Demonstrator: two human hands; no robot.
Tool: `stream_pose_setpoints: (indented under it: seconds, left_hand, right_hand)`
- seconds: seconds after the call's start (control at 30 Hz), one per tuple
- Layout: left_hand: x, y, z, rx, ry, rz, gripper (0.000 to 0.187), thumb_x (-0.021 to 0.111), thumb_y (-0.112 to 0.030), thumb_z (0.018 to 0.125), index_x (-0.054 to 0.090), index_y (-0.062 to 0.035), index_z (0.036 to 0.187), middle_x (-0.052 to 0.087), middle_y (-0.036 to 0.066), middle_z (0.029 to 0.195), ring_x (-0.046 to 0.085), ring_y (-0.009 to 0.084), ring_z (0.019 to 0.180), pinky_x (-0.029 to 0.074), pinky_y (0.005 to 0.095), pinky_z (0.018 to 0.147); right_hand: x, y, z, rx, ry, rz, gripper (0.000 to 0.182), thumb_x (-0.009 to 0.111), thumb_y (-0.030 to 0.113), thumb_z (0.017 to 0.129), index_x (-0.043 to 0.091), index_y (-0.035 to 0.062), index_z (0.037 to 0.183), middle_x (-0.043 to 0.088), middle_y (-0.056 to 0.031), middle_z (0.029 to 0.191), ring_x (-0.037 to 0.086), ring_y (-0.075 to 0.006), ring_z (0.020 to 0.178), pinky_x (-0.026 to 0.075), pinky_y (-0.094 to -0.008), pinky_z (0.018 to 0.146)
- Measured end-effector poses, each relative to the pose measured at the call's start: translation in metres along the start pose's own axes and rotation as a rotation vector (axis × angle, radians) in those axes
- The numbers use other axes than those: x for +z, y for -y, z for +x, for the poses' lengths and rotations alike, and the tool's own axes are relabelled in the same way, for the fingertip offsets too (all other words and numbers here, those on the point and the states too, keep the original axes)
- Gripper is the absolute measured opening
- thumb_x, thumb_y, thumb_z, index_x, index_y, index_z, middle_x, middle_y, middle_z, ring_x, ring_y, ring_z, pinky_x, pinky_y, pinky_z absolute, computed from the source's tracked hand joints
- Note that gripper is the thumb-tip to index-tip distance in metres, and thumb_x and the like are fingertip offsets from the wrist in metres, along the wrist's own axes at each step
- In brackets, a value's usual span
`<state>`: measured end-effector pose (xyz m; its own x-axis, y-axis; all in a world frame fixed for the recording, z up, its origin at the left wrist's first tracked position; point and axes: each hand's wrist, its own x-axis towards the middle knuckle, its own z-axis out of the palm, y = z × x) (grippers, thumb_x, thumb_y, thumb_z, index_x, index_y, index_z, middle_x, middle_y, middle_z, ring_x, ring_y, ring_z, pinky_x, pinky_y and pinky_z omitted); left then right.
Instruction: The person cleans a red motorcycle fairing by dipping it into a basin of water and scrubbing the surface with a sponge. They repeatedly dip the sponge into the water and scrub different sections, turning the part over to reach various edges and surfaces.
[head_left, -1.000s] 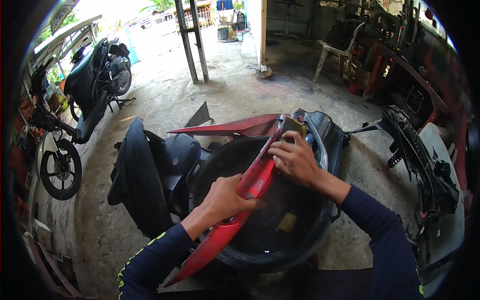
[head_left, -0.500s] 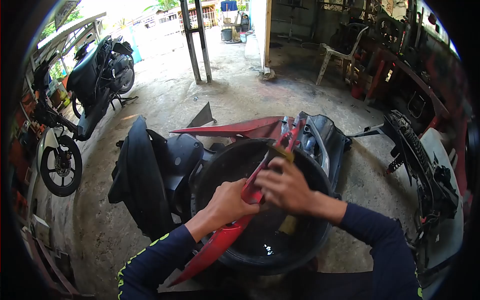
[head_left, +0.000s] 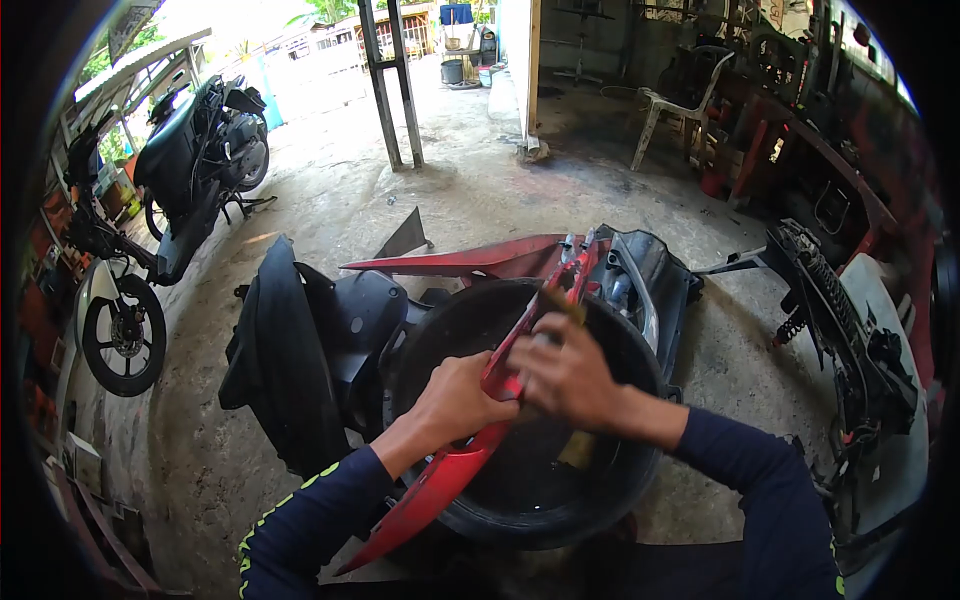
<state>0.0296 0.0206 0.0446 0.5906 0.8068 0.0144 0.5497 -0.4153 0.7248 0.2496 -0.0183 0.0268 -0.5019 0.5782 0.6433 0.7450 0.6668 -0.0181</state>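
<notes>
My left grip (head_left: 452, 400) clamps a red fairing (head_left: 428, 497), black tub (head_left: 515, 485) below; beside it, I cannot tell if my right grip (head_left: 572, 375) is closed

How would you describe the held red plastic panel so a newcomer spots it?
Find the wide, round, black plastic basin near the centre. Slanting across it is a long, narrow, glossy red plastic panel, its near end tapering. The left hand grips it, unlike the other red plastic panel beyond the basin.

Left hand (head_left: 450, 400): red panel (head_left: 445, 485) | beneath: black tub (head_left: 560, 515)
</notes>
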Motion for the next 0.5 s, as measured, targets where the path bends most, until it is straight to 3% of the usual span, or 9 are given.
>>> stream_pose_setpoints:
  seconds: [0.07, 0.2, 0.33, 0.5]
  left_hand:
    - [0.008, 0.010, -0.001, 0.084, -0.051, 0.032, 0.059, 0.087, -0.041, 0.070, 0.070, 0.0023, 0.105, 0.073, 0.027, 0.091, 0.073, 0.0447, 0.090, 0.058, 0.0486, 0.083]
    - [-0.003, -0.006, -0.001, 0.047, -0.047, 0.085, 0.058, 0.089, -0.035, 0.070, 0.073, 0.0032, 0.110, 0.075, 0.025, 0.091, 0.075, 0.0398, 0.089, 0.059, 0.0430, 0.082]
    - [-0.001, 0.000, 0.006, 0.021, -0.003, -0.013, 0.061, 0.087, -0.042, 0.070, 0.072, 0.0017, 0.109, 0.074, 0.027, 0.091, 0.073, 0.0449, 0.090, 0.058, 0.0485, 0.084]
    - [-0.003, -0.004, 0.000, 0.026, -0.017, 0.025, 0.060, 0.086, -0.039, 0.068, 0.071, 0.0020, 0.109, 0.074, 0.027, 0.092, 0.072, 0.0462, 0.091, 0.058, 0.0486, 0.084]
  right_hand:
    - [0.000, 0.011, 0.000, -0.050, 0.001, 0.044, 0.031, 0.075, 0.014, 0.077, 0.075, 0.0133, 0.108, 0.070, -0.0034, 0.117, 0.057, -0.0329, 0.113, 0.051, -0.0451, 0.099]
    - [-0.006, -0.047, 0.004, 0.141, -0.016, -0.112, 0.029, 0.073, 0.013, 0.082, 0.074, 0.0111, 0.110, 0.071, -0.0047, 0.121, 0.055, -0.0345, 0.117, 0.048, -0.0458, 0.100]
    - [-0.002, 0.001, 0.001, 0.028, -0.016, -0.050, 0.032, 0.076, 0.018, 0.079, 0.076, 0.0105, 0.110, 0.071, -0.0016, 0.118, 0.055, -0.0307, 0.121, 0.050, -0.0447, 0.102]
    - [-0.004, -0.038, 0.002, 0.155, -0.028, -0.091, 0.025, 0.072, 0.015, 0.083, 0.075, 0.0115, 0.108, 0.071, -0.0038, 0.118, 0.056, -0.0323, 0.118, 0.049, -0.0447, 0.103]
